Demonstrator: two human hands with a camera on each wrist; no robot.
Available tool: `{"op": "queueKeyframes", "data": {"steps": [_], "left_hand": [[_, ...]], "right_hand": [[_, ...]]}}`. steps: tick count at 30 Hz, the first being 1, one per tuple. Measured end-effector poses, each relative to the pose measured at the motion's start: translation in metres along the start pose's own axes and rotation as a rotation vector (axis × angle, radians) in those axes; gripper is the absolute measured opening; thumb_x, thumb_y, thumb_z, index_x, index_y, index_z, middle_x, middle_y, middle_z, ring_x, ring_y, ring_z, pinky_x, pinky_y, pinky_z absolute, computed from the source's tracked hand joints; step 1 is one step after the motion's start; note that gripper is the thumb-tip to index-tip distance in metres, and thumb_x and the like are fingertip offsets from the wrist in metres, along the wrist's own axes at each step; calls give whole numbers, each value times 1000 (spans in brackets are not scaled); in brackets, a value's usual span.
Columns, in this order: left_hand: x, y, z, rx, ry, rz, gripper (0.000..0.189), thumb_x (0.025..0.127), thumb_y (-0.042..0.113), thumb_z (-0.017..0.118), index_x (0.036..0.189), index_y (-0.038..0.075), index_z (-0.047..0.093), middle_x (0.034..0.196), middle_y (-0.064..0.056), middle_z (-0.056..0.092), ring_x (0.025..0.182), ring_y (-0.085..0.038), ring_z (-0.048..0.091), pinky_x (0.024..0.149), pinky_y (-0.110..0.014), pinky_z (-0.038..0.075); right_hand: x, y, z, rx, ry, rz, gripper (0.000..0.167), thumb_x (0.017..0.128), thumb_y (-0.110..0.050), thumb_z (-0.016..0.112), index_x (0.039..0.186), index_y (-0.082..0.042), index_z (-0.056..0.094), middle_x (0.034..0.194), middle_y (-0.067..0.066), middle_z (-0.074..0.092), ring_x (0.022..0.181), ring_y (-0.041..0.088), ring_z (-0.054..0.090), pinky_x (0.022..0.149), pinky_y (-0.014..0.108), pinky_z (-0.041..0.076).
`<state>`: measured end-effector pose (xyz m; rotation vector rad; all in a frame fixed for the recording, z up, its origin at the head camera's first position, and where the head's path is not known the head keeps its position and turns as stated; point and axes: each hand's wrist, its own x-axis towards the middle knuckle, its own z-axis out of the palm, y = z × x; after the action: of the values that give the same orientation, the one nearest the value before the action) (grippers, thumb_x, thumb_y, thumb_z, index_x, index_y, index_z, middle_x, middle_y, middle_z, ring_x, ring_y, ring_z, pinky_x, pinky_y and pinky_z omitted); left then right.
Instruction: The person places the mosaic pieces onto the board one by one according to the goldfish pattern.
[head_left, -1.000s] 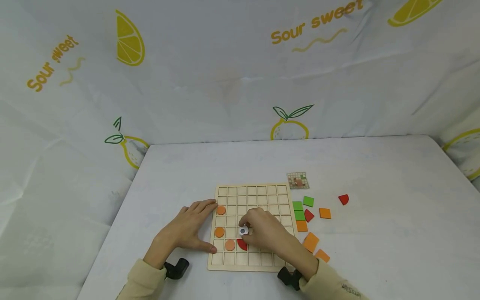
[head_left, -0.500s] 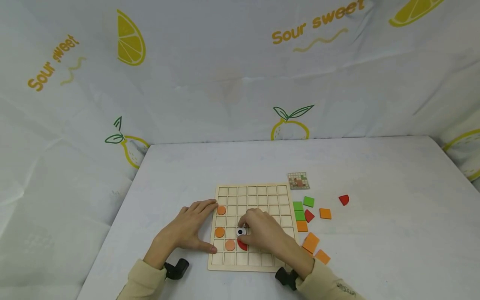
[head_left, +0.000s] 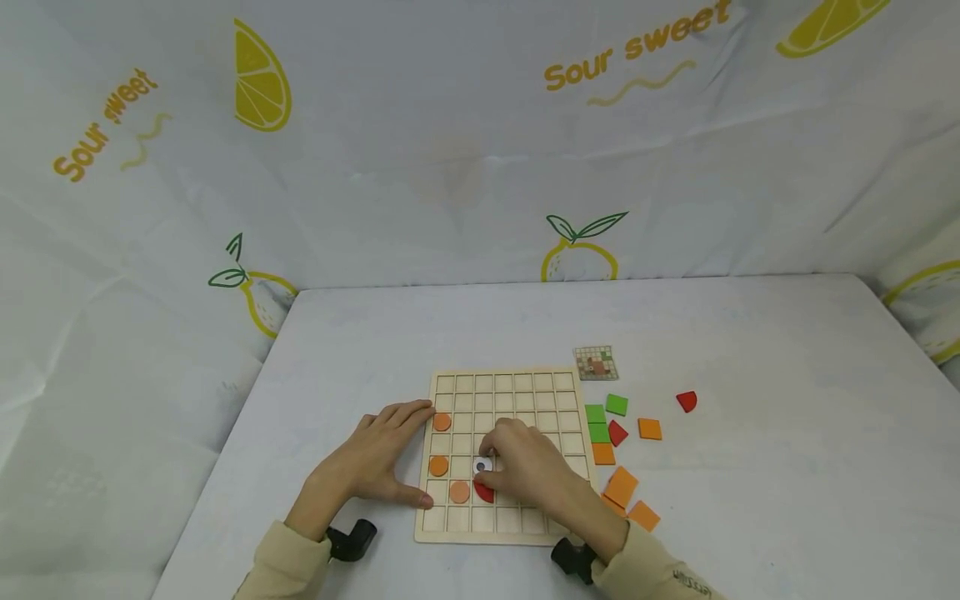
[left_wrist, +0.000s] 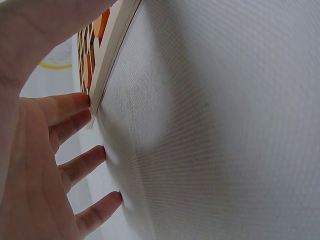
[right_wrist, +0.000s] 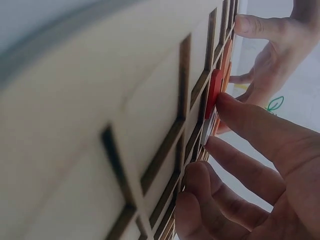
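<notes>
"What's shifting under your hand?"

"The white eye tile (head_left: pixel 482 466). Compared with a second ago, it is sitting a touch farther left, with my right grip (head_left: pixel 527 463) going along with it."

"Where is it lying now?"

"It's lying in the third column of the wooden board (head_left: pixel 504 383), right above the red quarter-circle (head_left: pixel 485 494), with one cell separating it from the bright orange disc (head_left: pixel 438 466)."

"Are you letting go?"

"No, I'm pinching it between thumb and forefinger, the gap just the tile's width. My thumb is coming so close to the red piece that I can't tell whether it's touching that too."

"And the other one?"

"My left grip (head_left: pixel 381 457) is spreading wide, holding no piece; thumb and fingertip are resting at the board's left edge, steadying it, I'd judge."

"So what is that shift meaning for the work?"

"I'm reading it as fine alignment: the tile is lining up with its cell. I'm not seeing whether it's lying fully flat, so I'm not counting it as seated."
</notes>
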<state>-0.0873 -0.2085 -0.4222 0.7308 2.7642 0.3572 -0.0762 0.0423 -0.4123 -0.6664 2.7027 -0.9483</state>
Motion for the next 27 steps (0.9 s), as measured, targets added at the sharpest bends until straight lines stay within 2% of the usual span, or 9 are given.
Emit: {"op": "queueKeyframes", "data": {"steps": [8,17,23,27], "left_hand": [[-1,1,-1,-1,2,0,116,66,67,86,156,11,40,163,-7,40,147,-32,39,104,-59,41],[-1,-1,1,-11,-4,-10,117,65,66,87,157,11,39,163,-7,39,148,-32,39,105,-60,41],[0,-1,1,-13,2,3,117,65,67,87,156,10,39,162,-8,40,146,-34,40,104,-61,41],[0,0,0,-11,3,7,117,66,67,86,156,10,39,162,-9,40,146,-34,40,104,-62,41]], "right_hand": [[-5,3,-5,-23,8,24,18,78,-13,85,93,-5,80,84,2,67,74,12,57,64,29,48],[-21,10,-24,-32,40,85,19,80,-16,85,97,-8,80,87,0,70,81,13,64,65,29,49],[-37,25,-42,-33,77,142,20,81,-19,86,98,-13,80,89,-3,71,76,9,59,60,23,45],[-46,42,-56,-39,106,164,20,82,-19,85,101,-12,80,96,1,73,73,9,56,57,21,43]]}}
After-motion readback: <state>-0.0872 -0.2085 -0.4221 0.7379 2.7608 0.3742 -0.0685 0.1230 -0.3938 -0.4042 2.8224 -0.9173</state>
